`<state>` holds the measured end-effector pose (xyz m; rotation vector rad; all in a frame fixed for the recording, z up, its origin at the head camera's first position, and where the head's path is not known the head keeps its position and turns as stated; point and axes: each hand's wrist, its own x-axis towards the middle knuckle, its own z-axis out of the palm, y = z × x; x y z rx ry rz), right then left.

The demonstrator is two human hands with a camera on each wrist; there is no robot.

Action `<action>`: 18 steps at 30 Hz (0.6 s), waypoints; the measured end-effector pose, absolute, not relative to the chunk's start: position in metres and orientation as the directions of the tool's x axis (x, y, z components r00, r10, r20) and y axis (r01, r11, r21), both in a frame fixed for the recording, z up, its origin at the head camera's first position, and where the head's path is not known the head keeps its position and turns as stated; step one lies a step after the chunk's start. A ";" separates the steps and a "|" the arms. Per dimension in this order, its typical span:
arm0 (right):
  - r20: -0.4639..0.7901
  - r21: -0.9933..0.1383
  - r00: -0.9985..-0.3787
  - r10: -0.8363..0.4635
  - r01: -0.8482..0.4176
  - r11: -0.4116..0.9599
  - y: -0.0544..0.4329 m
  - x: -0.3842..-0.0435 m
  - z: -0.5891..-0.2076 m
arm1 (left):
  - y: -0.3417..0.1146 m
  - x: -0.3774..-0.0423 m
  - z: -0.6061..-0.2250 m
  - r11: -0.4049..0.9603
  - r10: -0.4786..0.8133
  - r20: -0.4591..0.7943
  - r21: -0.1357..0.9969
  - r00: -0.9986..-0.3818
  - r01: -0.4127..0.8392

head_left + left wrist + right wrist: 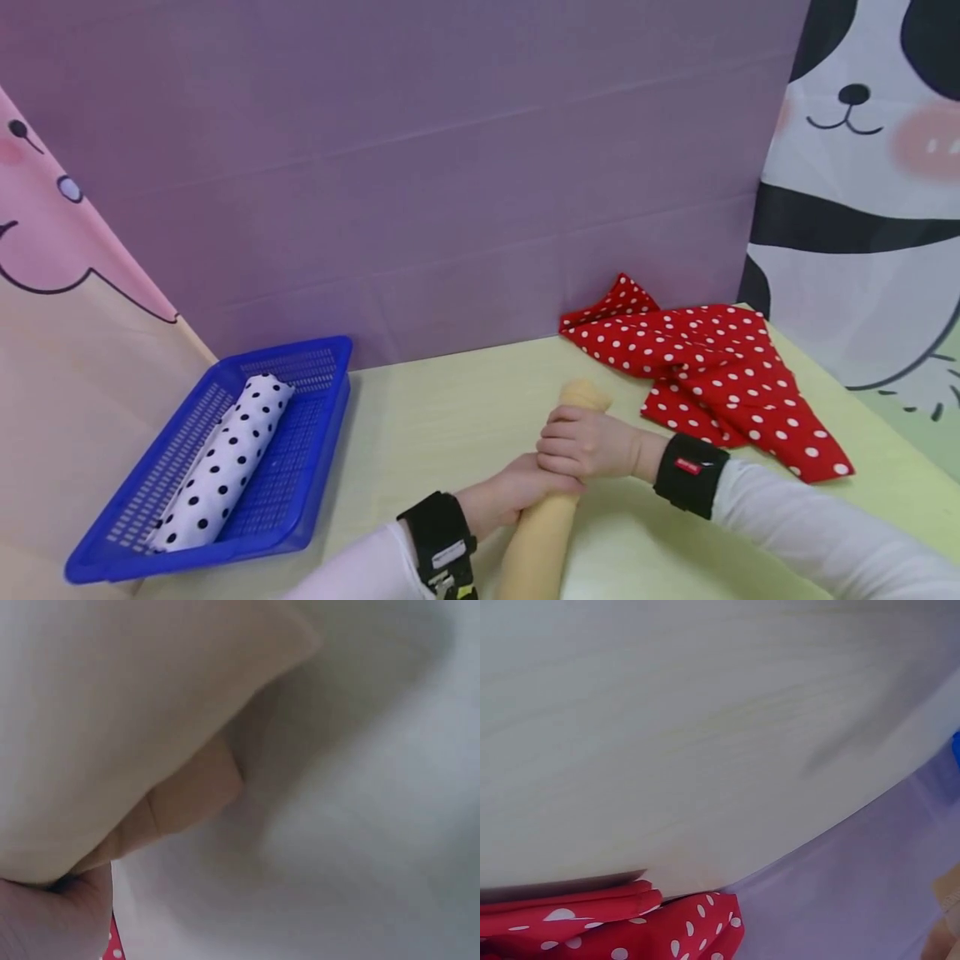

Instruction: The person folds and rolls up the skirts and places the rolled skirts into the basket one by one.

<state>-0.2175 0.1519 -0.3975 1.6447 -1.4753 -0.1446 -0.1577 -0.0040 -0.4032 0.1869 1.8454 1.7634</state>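
Both hands grip one pale yellow roll, which looks like rolled-up cloth, standing slantwise over the table. My right hand wraps round it near its far end, directly above my left hand, and the two hands touch. In the left wrist view the cloth fills the upper left, with fingertips showing past its edge. Only a bit of the roll appears at the right edge of the right wrist view. The roll's lower end runs out of the head view.
At the left stands a blue plastic basket holding a rolled white cloth with black dots. A crumpled red cloth with white dots lies at the back right of the pale table. Behind it hangs a purple backdrop.
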 end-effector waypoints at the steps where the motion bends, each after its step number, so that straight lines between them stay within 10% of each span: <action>1: 0.445 0.671 0.261 -0.857 -0.731 0.126 0.151 -0.217 -0.397 | -0.006 -0.159 -0.402 0.132 0.470 -0.305 0.952 -0.828 -0.276; 8: 0.658 0.507 0.026 -0.753 -0.754 0.417 0.141 -0.223 -0.384 | -0.041 -0.178 -0.378 0.187 0.457 -0.265 0.962 -0.849 -0.199; 13: 0.862 0.053 -0.274 -0.428 -0.790 0.611 0.127 -0.224 -0.373 | -0.089 -0.194 -0.338 0.200 0.331 -0.199 0.970 -0.922 -0.137; 18: 0.808 -0.326 -0.531 -0.256 -0.765 0.555 0.095 -0.213 -0.378 | -0.146 -0.206 -0.280 0.298 0.161 -0.097 0.954 -0.982 -0.045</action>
